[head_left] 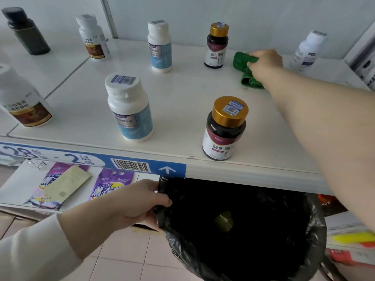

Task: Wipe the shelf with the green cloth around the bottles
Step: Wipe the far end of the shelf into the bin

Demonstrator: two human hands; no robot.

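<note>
Right hand: upper right, fingers curled round the green cloth
Green cloth: bunched on the shelf, just beside the rear gold-capped bottle
Open room: bare shelf down to the front gold-capped bottle
Front edge: blue label strip
Left hand: lower centre, gripping the black bag by its rim
Floor: pale tiles

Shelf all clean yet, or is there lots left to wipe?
Hard to say what is done: the white shelf looks alike all over. Now the right hand grips the green cloth at the back, beside the far gold-capped bottle. The left hand holds a black bin bag below. Wiping round the other bottles probably remains.
</note>
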